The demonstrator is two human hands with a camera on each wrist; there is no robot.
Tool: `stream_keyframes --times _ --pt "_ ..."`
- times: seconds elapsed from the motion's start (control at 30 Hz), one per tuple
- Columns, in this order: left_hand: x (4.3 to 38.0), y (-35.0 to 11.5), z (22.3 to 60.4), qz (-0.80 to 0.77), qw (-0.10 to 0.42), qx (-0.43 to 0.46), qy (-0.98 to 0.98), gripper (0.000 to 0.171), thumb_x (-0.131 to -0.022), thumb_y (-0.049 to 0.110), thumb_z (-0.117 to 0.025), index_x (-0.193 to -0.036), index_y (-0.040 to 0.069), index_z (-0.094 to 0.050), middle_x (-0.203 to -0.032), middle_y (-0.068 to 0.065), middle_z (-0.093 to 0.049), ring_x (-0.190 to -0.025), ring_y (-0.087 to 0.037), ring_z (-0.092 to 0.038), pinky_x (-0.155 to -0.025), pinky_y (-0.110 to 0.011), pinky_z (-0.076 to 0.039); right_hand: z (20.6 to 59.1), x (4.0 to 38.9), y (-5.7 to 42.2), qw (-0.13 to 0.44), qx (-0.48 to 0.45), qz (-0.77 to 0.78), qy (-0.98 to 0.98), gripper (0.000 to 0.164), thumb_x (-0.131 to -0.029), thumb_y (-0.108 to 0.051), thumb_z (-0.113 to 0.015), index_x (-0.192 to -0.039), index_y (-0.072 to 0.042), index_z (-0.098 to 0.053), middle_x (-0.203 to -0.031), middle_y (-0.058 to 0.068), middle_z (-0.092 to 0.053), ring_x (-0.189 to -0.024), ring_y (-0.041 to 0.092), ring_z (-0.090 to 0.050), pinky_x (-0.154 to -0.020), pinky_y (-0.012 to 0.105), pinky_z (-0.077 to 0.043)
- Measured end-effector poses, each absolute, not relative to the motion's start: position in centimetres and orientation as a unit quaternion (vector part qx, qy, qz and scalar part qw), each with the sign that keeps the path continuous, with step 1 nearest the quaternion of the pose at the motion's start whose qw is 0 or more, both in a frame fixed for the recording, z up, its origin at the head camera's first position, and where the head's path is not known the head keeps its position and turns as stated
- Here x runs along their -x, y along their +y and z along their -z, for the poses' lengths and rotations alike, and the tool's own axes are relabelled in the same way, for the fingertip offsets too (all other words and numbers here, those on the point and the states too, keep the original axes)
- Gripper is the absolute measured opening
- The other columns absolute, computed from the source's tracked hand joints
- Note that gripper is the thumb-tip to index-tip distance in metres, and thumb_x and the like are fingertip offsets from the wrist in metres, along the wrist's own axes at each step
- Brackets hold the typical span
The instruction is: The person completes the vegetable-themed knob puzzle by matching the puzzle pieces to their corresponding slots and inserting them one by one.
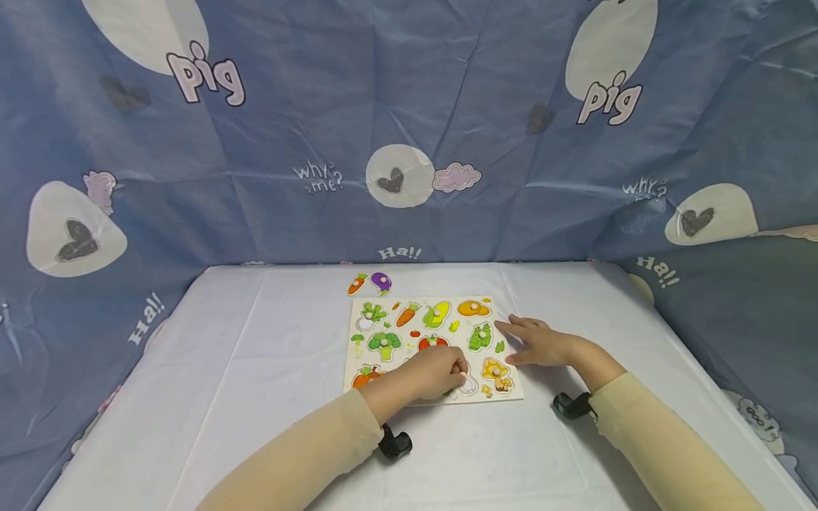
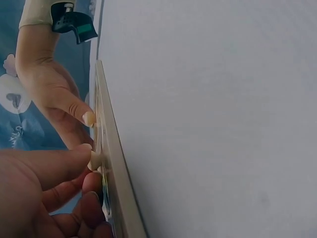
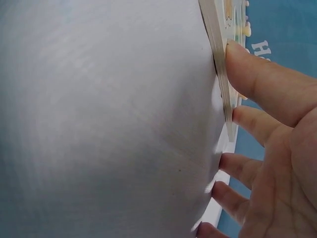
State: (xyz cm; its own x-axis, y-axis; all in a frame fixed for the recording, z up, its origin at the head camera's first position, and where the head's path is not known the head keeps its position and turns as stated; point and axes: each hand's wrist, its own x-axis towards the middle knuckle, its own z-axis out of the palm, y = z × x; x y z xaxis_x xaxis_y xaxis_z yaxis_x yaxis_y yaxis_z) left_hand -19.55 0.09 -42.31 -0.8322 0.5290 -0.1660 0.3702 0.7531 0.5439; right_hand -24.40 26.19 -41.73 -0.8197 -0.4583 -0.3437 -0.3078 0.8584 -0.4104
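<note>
A white vegetable puzzle board (image 1: 415, 328) lies on the table. My left hand (image 1: 437, 372) is over its front part, thumb and finger pinching a small wooden knob (image 2: 95, 159) close against the board's face. Most of the piece under that knob is hidden by the hand; a white outlined shape (image 1: 470, 385) shows just right of it. My right hand (image 1: 537, 342) rests at the board's right edge, fingers spread, with the thumb (image 3: 247, 74) and index finger on the board and the other fingertips down on the cloth. A yellow mushroom piece (image 1: 495, 370) sits near that thumb.
A loose carrot piece (image 1: 357, 284) and a purple eggplant piece (image 1: 381, 282) lie behind the board's back left corner. Broccoli (image 1: 384, 343), corn (image 1: 437, 314) and several other vegetables fill the board. A blue printed curtain (image 1: 319, 128) stands behind the white-covered table (image 1: 275, 355).
</note>
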Motion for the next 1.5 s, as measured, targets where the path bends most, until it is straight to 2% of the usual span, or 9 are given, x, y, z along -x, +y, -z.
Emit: stream_keyframes --times 0.2,0.43,0.67,0.9,1.1,1.33,1.5 --pt "19.9 -0.6 42.2 -0.271 0.154 -0.255 0.915 0.009 -0.096 0.025 -0.066 -0.103 0.019 -0.067 -0.079 0.009 -0.057 -0.070 -0.004 -0.050 -0.069 -0.021 -0.042 41.7 24.5 26.3 0.223 0.202 0.174 0.938 0.082 -0.092 -0.047 -0.066 -0.158 -0.017 -0.027 -0.164 0.026 -0.012 -0.147 0.054 -0.011 -0.110 0.075 -0.016" --pt "20.5 -2.7 41.4 -0.289 0.108 -0.271 0.912 0.017 -0.097 0.025 -0.064 -0.111 0.015 -0.068 -0.092 0.008 -0.062 -0.083 -0.006 -0.055 -0.079 -0.023 -0.047 42.1 24.5 26.4 0.232 0.190 0.183 0.936 0.084 -0.091 -0.049 -0.066 -0.158 -0.019 -0.027 -0.165 0.024 -0.010 -0.148 0.052 -0.008 -0.110 0.076 -0.015" --pt "21.6 -5.7 39.7 -0.291 0.075 -0.237 0.924 0.020 -0.098 0.026 -0.063 -0.113 0.014 -0.066 -0.096 0.005 -0.062 -0.085 -0.012 -0.055 -0.079 -0.029 -0.048 41.9 24.4 26.4 0.233 0.186 0.183 0.937 0.085 -0.091 -0.048 -0.067 -0.159 -0.020 -0.026 -0.165 0.023 -0.010 -0.149 0.050 -0.008 -0.110 0.076 -0.015" --pt "23.3 -8.9 38.2 -0.293 0.029 -0.212 0.932 0.020 -0.098 0.023 -0.063 -0.114 0.011 -0.066 -0.100 0.001 -0.063 -0.096 -0.019 -0.057 -0.089 -0.035 -0.049 41.8 24.4 26.5 0.234 0.190 0.187 0.935 0.084 -0.091 -0.048 -0.067 -0.158 -0.019 -0.026 -0.165 0.024 -0.010 -0.148 0.052 -0.008 -0.110 0.076 -0.014" --pt "25.3 -11.3 38.3 -0.282 0.014 -0.181 0.942 0.022 -0.098 0.021 -0.061 -0.117 0.010 -0.066 -0.105 -0.004 -0.064 -0.101 -0.022 -0.057 -0.095 -0.040 -0.048 42.0 24.6 26.5 0.233 0.187 0.181 0.937 0.084 -0.091 -0.049 -0.067 -0.158 -0.020 -0.026 -0.165 0.022 -0.010 -0.149 0.050 -0.008 -0.110 0.076 -0.015" --pt "27.4 -12.9 38.8 -0.274 -0.013 -0.158 0.949 0.022 -0.098 0.019 -0.059 -0.116 0.007 -0.065 -0.105 -0.008 -0.063 -0.096 -0.023 -0.056 -0.090 -0.041 -0.046 41.8 24.6 26.5 0.235 0.185 0.178 0.937 0.085 -0.091 -0.049 -0.067 -0.159 -0.020 -0.025 -0.165 0.023 -0.009 -0.149 0.051 -0.007 -0.110 0.076 -0.015" --pt "29.1 -13.6 39.6 -0.269 -0.027 -0.134 0.953 0.026 -0.098 0.019 -0.058 -0.120 0.006 -0.064 -0.110 -0.012 -0.065 -0.103 -0.029 -0.060 -0.094 -0.046 -0.047 42.0 24.5 26.5 0.234 0.187 0.179 0.937 0.085 -0.090 -0.050 -0.066 -0.159 -0.020 -0.026 -0.165 0.023 -0.010 -0.149 0.051 -0.007 -0.110 0.076 -0.015"
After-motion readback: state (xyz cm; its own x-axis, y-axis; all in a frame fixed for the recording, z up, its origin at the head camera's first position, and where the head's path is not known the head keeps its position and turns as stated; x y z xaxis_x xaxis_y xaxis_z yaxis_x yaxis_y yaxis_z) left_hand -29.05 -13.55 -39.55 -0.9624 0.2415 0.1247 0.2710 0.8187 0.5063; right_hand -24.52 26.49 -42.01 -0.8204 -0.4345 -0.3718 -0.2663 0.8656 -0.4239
